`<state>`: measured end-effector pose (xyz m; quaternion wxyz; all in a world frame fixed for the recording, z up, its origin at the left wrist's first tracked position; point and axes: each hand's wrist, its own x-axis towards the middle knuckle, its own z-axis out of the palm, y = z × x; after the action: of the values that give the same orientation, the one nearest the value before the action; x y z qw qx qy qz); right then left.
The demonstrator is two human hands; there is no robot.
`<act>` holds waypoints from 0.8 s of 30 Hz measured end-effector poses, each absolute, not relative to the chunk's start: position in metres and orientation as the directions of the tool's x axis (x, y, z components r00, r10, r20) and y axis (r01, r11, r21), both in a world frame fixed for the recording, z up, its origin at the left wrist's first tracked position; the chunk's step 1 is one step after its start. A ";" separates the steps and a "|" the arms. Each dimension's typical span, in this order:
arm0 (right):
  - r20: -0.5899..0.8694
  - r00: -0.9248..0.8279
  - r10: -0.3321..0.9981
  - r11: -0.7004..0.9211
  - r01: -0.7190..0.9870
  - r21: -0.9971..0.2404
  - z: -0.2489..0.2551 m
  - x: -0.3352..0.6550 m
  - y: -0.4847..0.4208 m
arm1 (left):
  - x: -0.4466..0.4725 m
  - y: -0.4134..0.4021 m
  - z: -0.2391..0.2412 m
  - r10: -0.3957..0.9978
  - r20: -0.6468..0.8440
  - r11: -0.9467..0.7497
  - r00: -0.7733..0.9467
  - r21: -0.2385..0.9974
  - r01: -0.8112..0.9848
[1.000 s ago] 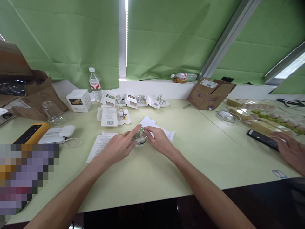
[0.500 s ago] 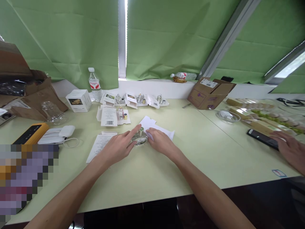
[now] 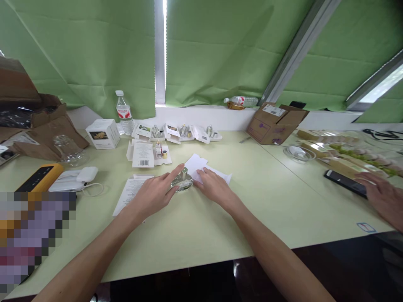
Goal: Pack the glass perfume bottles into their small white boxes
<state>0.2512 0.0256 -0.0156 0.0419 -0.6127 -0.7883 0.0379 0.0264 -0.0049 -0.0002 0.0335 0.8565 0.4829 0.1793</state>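
Observation:
A small round glass perfume bottle (image 3: 182,182) with a metal cap lies on the pale green table (image 3: 195,226) at the centre. My left hand (image 3: 155,195) rests beside it, fingers wrapped against its left side. My right hand (image 3: 214,186) lies flat with fingers stretched out on a flattened white carton (image 3: 201,165) just right of the bottle. A printed leaflet (image 3: 130,193) lies under my left wrist.
Opened white perfume boxes (image 3: 146,153) and small bottles (image 3: 184,130) sit behind. A closed white box (image 3: 103,133), a water bottle (image 3: 122,111) and a glass jar (image 3: 67,149) stand at left. A cardboard box (image 3: 275,121) is at back right. Another person's hand (image 3: 382,197) touches a phone (image 3: 346,182).
My right hand has let go of the bottle's cap and lowered flat onto the white carton. My left hand stays against the bottle.

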 end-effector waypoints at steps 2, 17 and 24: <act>0.019 -0.251 0.968 0.251 0.963 -0.095 -0.015 0.253 0.026 | 0.027 -0.004 -0.001 0.841 0.286 -0.525 0.458 0.228 0.820; 0.022 -0.266 0.964 0.267 0.963 -0.035 -0.012 0.250 0.024 | 0.024 0.002 -0.008 0.881 0.289 -0.443 0.375 0.222 0.869; 0.006 -0.210 0.978 0.210 0.977 0.038 -0.014 0.263 0.037 | 0.024 0.004 -0.010 0.907 0.290 -0.372 0.305 0.214 0.903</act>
<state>0.2633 0.0373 -0.0138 -0.0096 -0.6282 -0.7778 -0.0166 0.0239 0.0035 -0.0101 0.0053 0.8077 0.5603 0.1834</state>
